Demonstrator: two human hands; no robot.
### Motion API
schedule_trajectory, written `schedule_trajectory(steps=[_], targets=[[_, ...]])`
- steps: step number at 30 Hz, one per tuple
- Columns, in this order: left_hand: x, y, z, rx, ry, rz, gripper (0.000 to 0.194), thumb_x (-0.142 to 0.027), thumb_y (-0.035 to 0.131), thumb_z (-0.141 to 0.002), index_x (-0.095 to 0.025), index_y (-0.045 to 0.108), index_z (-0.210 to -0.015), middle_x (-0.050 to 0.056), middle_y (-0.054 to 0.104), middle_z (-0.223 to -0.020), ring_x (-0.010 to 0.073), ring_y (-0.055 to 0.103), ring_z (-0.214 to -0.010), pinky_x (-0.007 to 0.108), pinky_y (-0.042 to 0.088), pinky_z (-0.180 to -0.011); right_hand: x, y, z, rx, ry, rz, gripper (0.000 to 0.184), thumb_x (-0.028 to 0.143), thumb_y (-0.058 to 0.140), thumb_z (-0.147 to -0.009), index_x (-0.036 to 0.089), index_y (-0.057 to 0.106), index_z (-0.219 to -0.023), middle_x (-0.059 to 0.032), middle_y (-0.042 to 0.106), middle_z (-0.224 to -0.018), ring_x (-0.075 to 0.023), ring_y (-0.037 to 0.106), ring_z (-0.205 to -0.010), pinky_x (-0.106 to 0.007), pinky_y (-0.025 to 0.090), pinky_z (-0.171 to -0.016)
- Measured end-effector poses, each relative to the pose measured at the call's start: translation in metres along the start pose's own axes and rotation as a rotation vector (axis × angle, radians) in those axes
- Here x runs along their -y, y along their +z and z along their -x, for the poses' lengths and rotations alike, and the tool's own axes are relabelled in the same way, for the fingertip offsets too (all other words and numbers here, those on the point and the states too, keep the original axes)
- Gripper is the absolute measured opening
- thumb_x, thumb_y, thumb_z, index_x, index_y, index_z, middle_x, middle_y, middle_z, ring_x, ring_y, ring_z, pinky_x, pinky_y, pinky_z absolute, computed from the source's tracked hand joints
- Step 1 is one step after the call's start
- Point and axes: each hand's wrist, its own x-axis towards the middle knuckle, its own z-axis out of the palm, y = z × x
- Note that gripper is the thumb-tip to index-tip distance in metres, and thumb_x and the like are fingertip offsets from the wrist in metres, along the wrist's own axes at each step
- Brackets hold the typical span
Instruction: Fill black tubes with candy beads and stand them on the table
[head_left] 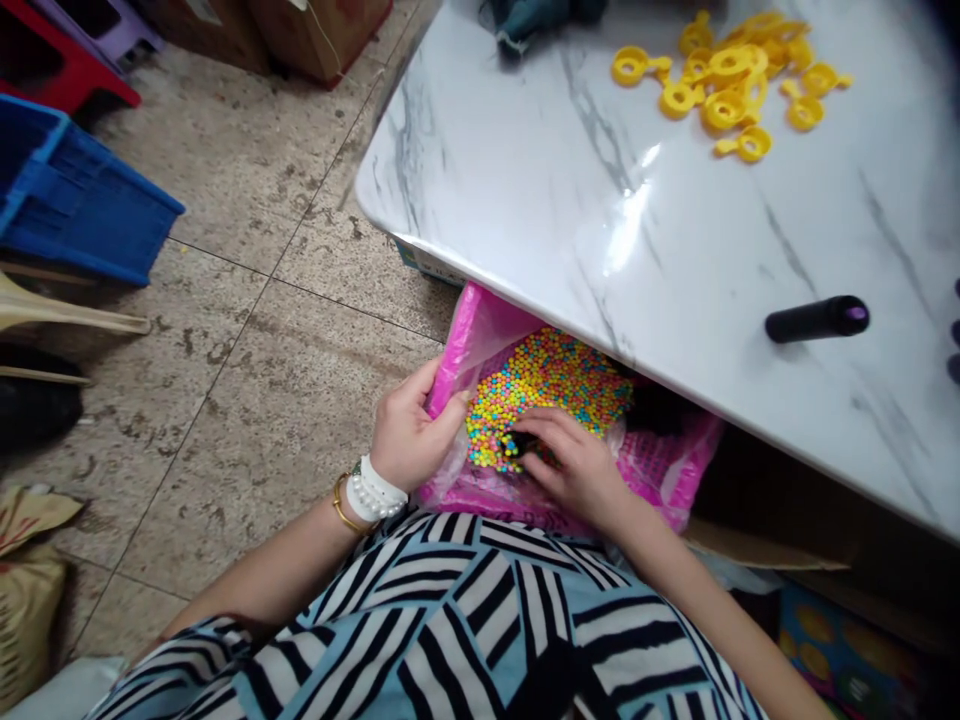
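Note:
A pink plastic basket (459,345), lined with a clear plastic bag, sits partly under the table edge in front of my body. Small round beads (551,375) in yellow, pink, blue and orange fill part of it. My left hand (412,425) is closed on the basket's left rim, the thumb inside against the bag. Among the beads, my right hand (574,460) pinches a small black tube-like piece (519,441), its mouth down at the beads. Fingers and beads hide much of that piece.
On the white marbled table (510,200) lie a heap of yellow ring-shaped plastic parts (727,80), a black tube (817,320) and a dark cloth-like thing (532,20). A blue crate (97,200) and cardboard boxes (315,35) stand on the floor.

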Motion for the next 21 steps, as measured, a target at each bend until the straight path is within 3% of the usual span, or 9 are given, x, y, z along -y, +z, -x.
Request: schedule_trajectory(steps=[4,8,11,14,16,18,21], targets=[[0.0,0.0,-0.003,-0.005,-0.001,0.013,0.033,-0.029,0.061,-0.087,-0.016,0.067,-0.117,0.001,0.07,-0.084,0.0155,0.06,-0.072,0.026,0.049,-0.072,-0.006,-0.019,0.01,-0.075,0.138,-0.178,0.026,0.019,0.066,-0.087,0.023,0.066,-0.112,-0.0077,0.07,-0.107,-0.0208,0.067,-0.103,-0.037,0.057,-0.09],[0.0,0.001,-0.005,-0.01,-0.006,0.004,0.035,-0.029,0.062,-0.086,-0.015,0.067,-0.117,0.0,0.07,-0.085,0.0157,0.061,-0.073,0.025,0.049,-0.072,-0.01,-0.022,0.015,-0.107,0.261,-0.296,0.027,0.022,0.074,-0.082,0.022,0.067,-0.108,-0.0056,0.072,-0.102,-0.0191,0.069,-0.094,-0.033,0.057,-0.084],[0.0,0.0,-0.005,-0.002,-0.003,0.01,0.035,-0.028,0.061,-0.086,-0.015,0.066,-0.118,0.002,0.07,-0.089,0.016,0.061,-0.076,0.026,0.049,-0.075,-0.007,-0.023,0.02,-0.119,0.3,-0.31,0.028,0.023,0.074,-0.082,0.022,0.068,-0.109,-0.0057,0.072,-0.102,-0.0186,0.069,-0.092,-0.032,0.057,-0.081],[0.0,-0.001,-0.005,-0.002,0.0,-0.014,0.032,-0.029,0.06,-0.087,-0.015,0.067,-0.115,0.001,0.069,-0.084,0.0155,0.059,-0.072,0.025,0.048,-0.071,0.002,-0.04,0.029,-0.179,0.309,-0.331,0.03,0.026,0.075,-0.082,0.022,0.066,-0.111,-0.0064,0.072,-0.103,-0.0195,0.07,-0.092,-0.033,0.058,-0.082],[0.0,-0.002,-0.005,0.0,-0.017,-0.018,0.032,-0.031,0.06,-0.087,-0.014,0.067,-0.114,0.001,0.068,-0.082,0.015,0.058,-0.069,0.024,0.048,-0.068,0.007,-0.06,0.038,-0.356,0.321,-0.28,0.028,0.027,0.075,-0.081,0.022,0.067,-0.108,-0.0073,0.072,-0.103,-0.0211,0.069,-0.093,-0.037,0.058,-0.084],[0.001,-0.002,-0.005,0.003,-0.037,0.004,0.035,-0.032,0.062,-0.087,-0.014,0.066,-0.116,0.001,0.069,-0.084,0.0149,0.059,-0.069,0.024,0.049,-0.069,0.007,-0.084,0.044,-0.64,0.36,-0.147,0.028,0.028,0.077,-0.079,0.022,0.068,-0.105,-0.0071,0.071,-0.099,-0.0227,0.069,-0.09,-0.04,0.058,-0.083],[0.005,-0.002,-0.005,0.0,-0.052,0.029,0.038,-0.035,0.065,-0.085,-0.016,0.066,-0.118,0.0,0.071,-0.089,0.015,0.061,-0.071,0.023,0.049,-0.07,-0.003,-0.121,0.045,-0.992,0.499,0.13,0.035,0.036,0.082,-0.073,0.024,0.069,-0.103,-0.004,0.069,-0.091,-0.0212,0.066,-0.073,-0.038,0.056,-0.065]])
